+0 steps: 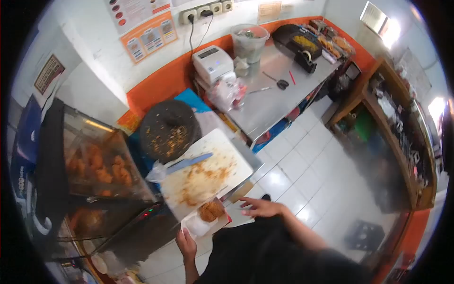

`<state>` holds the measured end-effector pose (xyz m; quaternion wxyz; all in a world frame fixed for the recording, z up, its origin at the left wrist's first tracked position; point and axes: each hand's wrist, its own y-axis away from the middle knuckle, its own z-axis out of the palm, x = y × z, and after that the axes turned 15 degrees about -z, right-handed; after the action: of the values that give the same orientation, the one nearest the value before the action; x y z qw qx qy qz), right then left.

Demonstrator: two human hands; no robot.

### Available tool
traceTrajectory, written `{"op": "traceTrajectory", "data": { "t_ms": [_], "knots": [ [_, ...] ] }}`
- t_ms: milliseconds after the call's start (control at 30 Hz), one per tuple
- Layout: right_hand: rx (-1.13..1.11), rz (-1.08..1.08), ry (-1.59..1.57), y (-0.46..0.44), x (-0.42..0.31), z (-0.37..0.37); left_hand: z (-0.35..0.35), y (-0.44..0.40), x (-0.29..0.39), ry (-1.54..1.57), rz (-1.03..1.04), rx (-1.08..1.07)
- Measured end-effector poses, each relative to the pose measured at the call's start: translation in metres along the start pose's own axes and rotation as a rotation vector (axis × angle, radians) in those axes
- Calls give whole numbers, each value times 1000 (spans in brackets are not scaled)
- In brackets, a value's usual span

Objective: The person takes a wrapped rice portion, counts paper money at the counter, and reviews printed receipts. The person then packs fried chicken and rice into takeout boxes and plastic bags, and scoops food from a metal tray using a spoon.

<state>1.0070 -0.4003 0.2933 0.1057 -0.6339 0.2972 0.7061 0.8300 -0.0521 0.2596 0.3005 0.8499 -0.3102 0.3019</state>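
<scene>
My left hand (187,244) grips the near side of a small open food box (228,219), white inside with some red at its edge. A brown fried chicken piece (211,210) lies in it beside a white lump (196,224) that I cannot make out clearly. Just right of the box, my right hand (262,207) hovers with its fingers apart, holding nothing. Beyond the box is a white cutting board (222,141) strewn with brown crumbs. A blue knife (189,161) lies across it, close to a crumpled plastic bag (157,173).
A round dark stone mortar (163,120) with food bits stands behind the board. To the left is a display case (101,161) of fried chicken. A steel counter (265,102) holds a label printer (213,61), scissors (282,84) and a plastic bucket (249,45). Wooden shelving (392,142) stands right.
</scene>
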Motion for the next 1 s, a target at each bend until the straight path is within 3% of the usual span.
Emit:
{"op": "traceTrajectory", "data": {
  "t_ms": [67, 100, 167, 200, 233, 267, 333, 367, 400, 467, 533, 633, 700, 733, 767, 800, 900, 967, 1000],
  "knots": [
    [118, -214, -330, 15, 2, -38, 84, -16, 43, 29, 140, -39],
    [100, -207, -351, 23, 11, -61, 123, -24, 70, -1, 194, -21],
    [493, -176, -305, 26, 29, -120, 193, -46, 137, -11, 257, -124],
    [574, -200, -318, 27, 35, -155, 215, -45, 191, 10, 211, -205],
    [652, -213, -329, 33, 42, -189, 249, -57, 219, 45, 343, -181],
    [691, -237, -302, 36, 50, -225, 276, -73, 244, -66, 365, -204],
    [748, -272, -334, 33, 61, -301, 338, -105, 289, 44, 437, -182],
    [769, -277, -395, 30, 68, -339, 347, -116, 322, -2, 363, -286],
    [755, -298, -406, 24, 78, -376, 350, -126, 350, -20, 468, -179],
    [777, -272, -365, 11, 92, -439, 339, -158, 398, 161, 553, 121],
    [779, -291, -390, -4, 135, -505, 309, -193, 439, -63, 684, 567],
    [872, -301, -265, -36, 145, -574, 285, -257, 465, -125, 699, 585],
    [849, -297, -275, -55, 111, -601, 291, -312, 465, 71, 334, -15],
    [992, -214, 1, -56, 118, -615, 293, -322, 473, 26, 469, 138],
    [1110, -125, 291, -57, 100, -621, 295, -325, 486, 31, 437, 132],
    [1196, -52, 360, -54, 82, -620, 294, -327, 500, 41, 380, 134],
    [1063, -193, 303, -71, 12, -597, 292, -318, 551, 77, 363, 179],
    [751, -473, 97, -112, -68, -547, 291, -313, 579, 226, 252, 41],
    [581, -597, 286, -135, -116, -524, 289, -311, 585, 218, 236, 44]
  ]
}}
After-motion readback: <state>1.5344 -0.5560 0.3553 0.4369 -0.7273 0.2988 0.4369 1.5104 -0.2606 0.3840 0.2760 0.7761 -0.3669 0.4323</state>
